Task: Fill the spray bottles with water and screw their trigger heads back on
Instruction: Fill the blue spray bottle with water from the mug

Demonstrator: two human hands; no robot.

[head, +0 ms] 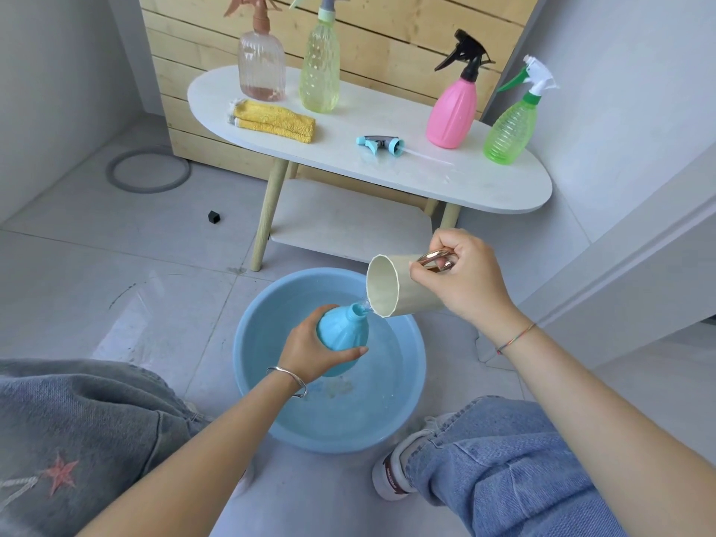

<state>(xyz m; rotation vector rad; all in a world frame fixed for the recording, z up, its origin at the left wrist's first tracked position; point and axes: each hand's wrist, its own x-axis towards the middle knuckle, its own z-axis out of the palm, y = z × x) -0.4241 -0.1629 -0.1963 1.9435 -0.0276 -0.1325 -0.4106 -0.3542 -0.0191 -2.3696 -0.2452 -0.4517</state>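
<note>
Left hand (310, 350) is gripping the blue bottle (343, 335), w/ its trigger head off, over the blue basin (255, 397) of water. Right hand (461, 282) is clutching a cream cup (391, 284) by the handle, tilting it & pouring water into the bottle neck. Blue trigger head (381, 143) is lying on the white surface (484, 180) betw. the yellow cloth (273, 120) & pink bottle (453, 110).

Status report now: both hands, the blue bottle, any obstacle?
Left hand grips blue bottle over basin. Right hand tips cream cup, water entering neck. Blue trigger head waiting on table. Nothing blocking.
</note>
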